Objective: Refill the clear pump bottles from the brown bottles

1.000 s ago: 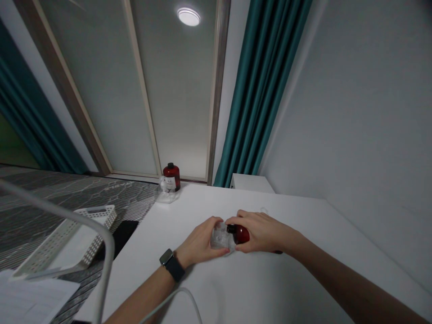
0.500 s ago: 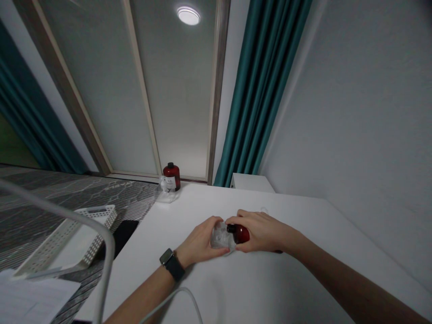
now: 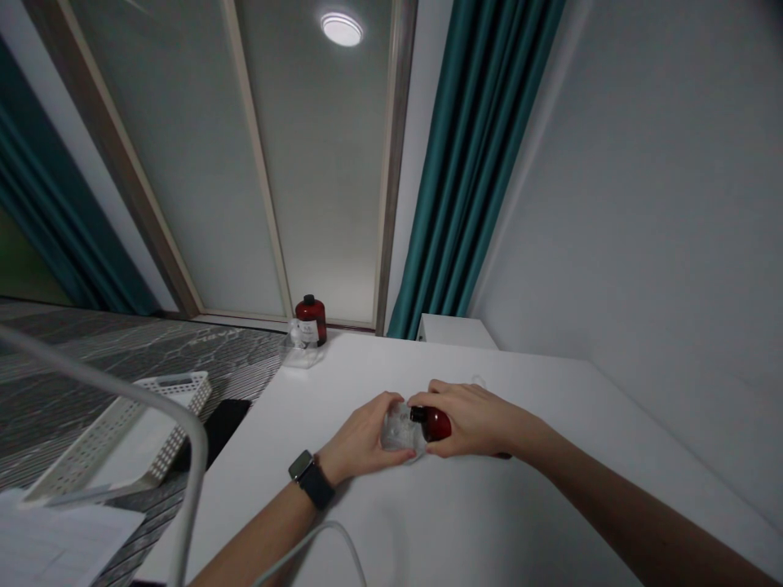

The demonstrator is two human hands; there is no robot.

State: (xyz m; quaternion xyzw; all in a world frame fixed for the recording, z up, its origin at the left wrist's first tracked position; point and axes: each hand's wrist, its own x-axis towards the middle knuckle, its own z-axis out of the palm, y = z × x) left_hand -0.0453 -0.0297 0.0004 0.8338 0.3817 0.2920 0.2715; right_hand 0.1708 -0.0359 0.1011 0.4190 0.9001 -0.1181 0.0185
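My left hand (image 3: 367, 436), with a watch on its wrist, curves around a clear glass container (image 3: 399, 428) on the white table. Its thumb and fingers touch the container's sides. A dark red bottle (image 3: 436, 425) lies tilted in my right hand (image 3: 471, 416), which is closed around it. The black neck of the bottle points left, over the near-right rim of the glass. Most of the bottle's body is hidden under my right palm and fingers. Whether liquid runs from the neck, I cannot tell.
At the table's far left corner stand another red bottle (image 3: 313, 314) and a clear plastic tray (image 3: 301, 355). Left of the table are a white perforated basket (image 3: 98, 444), a dark flat object (image 3: 227, 424) and papers (image 3: 61, 538). A grey curved tube (image 3: 199, 456) crosses the lower left.
The red bottle has shifted very slightly left over the glass. Both hands otherwise keep the same hold and place.
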